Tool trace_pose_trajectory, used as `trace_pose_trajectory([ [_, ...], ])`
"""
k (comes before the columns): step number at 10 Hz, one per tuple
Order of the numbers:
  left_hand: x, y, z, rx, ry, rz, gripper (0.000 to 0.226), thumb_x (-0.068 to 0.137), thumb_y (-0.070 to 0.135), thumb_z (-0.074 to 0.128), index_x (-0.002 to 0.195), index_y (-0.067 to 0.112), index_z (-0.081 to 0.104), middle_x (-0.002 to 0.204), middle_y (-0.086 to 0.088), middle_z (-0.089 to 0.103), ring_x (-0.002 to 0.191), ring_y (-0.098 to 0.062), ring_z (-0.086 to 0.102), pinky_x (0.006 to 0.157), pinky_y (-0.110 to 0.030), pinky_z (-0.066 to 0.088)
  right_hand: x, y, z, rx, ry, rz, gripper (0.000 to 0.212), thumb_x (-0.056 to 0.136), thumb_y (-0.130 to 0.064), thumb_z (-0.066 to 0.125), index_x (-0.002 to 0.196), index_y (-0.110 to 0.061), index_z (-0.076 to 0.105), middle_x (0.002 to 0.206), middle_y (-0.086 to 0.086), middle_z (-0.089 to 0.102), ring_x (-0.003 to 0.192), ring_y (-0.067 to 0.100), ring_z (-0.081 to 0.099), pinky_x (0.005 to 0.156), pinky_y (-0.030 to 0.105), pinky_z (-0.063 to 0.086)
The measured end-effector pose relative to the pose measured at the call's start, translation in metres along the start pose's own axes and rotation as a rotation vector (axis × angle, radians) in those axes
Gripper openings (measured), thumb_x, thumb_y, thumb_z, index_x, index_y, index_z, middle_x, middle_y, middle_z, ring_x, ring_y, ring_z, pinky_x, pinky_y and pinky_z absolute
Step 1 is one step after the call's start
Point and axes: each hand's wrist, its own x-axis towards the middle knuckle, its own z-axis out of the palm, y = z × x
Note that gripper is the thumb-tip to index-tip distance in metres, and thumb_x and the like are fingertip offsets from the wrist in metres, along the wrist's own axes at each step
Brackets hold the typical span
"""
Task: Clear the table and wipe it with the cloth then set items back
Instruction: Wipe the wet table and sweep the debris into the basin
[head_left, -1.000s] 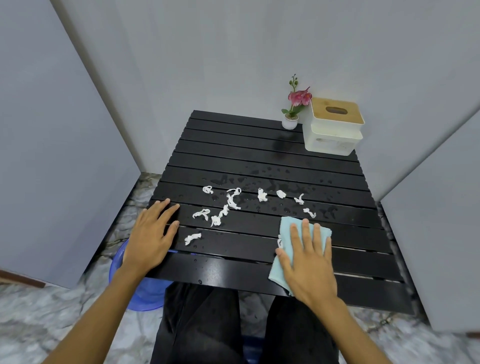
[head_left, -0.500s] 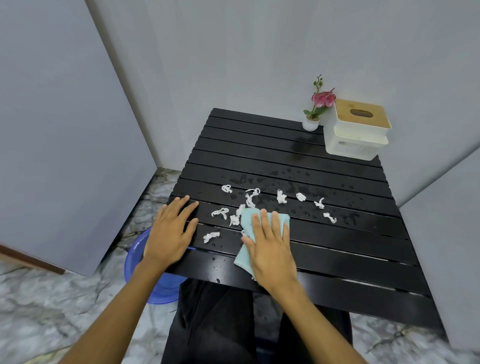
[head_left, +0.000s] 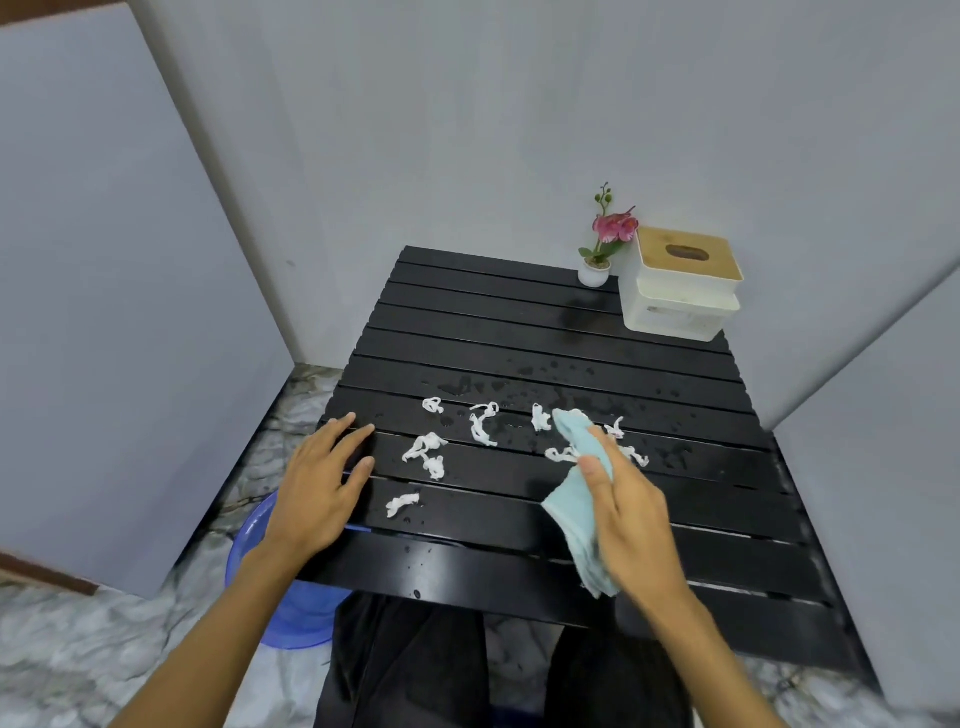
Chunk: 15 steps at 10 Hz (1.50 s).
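Black worktop (head_left: 519, 322): slatted, standing in a corner of grey walls (head_left: 467, 130), with wet drops (head_left: 457, 387) glistening on its middle slats.
Cloth (head_left: 574, 501): pale blue and bunched, hanging from my right grip (head_left: 634, 519) over the near right part of the worktop, its upper end reaching over the middle slats; I cannot tell whether its low end is touching.
Right grip: turning on edge and holding the cloth, thumb pressing one side, fingers lying behind it.
Left grip (head_left: 317, 488): lying flat with fingers spread, resting on the near left slats and holding nothing.
Scraps (head_left: 483, 423): white paper bits lying scattered across the middle, between my left grip and the cloth, some showing past the cloth.
Box (head_left: 680, 291): white, wooden-lidded, sitting at the far right corner.
Pot (head_left: 594, 271): small, white, carrying a pink flower, standing just beside the box.
Basin (head_left: 249, 540): blue, sitting on the marble floor (head_left: 78, 649) under the near left corner.
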Motion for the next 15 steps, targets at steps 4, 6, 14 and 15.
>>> trace_pose_trajectory([
  [4,0.056,0.009,0.014,0.122,-0.049,0.035,0.050,0.096,0.043,0.036,0.140,0.023,0.047,0.151,-0.004,0.039,0.142,-0.023,0.028,0.116,-0.040,0.020,0.078,0.128,-0.107,-0.637,-0.002,0.199,0.067,0.095,-0.060,0.019,0.148,-0.020,0.028,0.160,0.007,0.020,0.148,0.029,0.005,0.116,0.054,0.007],
  [6,0.055,0.007,0.017,0.116,-0.039,0.025,0.055,0.094,0.048,0.030,0.140,0.024,0.046,0.151,-0.003,0.039,0.142,-0.022,0.028,0.117,-0.044,0.021,0.087,0.128,-0.087,-0.660,0.156,0.351,0.059,0.096,-0.053,0.015,0.151,-0.032,0.017,0.162,0.006,0.006,0.148,0.030,-0.004,0.114,0.058,0.000],
  [14,0.056,0.008,0.020,0.146,-0.028,0.038,0.052,0.096,0.045,0.030,0.142,0.026,0.044,0.152,-0.001,0.037,0.143,-0.021,0.026,0.117,-0.042,0.020,0.101,0.054,0.066,-0.663,-0.128,-0.195,0.079,0.091,-0.053,-0.013,0.149,-0.020,0.029,0.158,-0.002,0.025,0.149,0.025,0.005,0.121,0.039,0.007],
  [15,0.056,0.006,0.020,0.131,-0.034,0.041,0.051,0.096,0.044,0.031,0.142,0.026,0.044,0.152,-0.001,0.037,0.143,-0.020,0.026,0.118,-0.042,0.018,0.097,0.038,0.081,-0.399,-0.137,-0.152,0.049,0.104,-0.036,0.019,0.143,-0.019,0.042,0.153,-0.002,0.037,0.148,0.019,0.013,0.120,0.035,0.014],
])
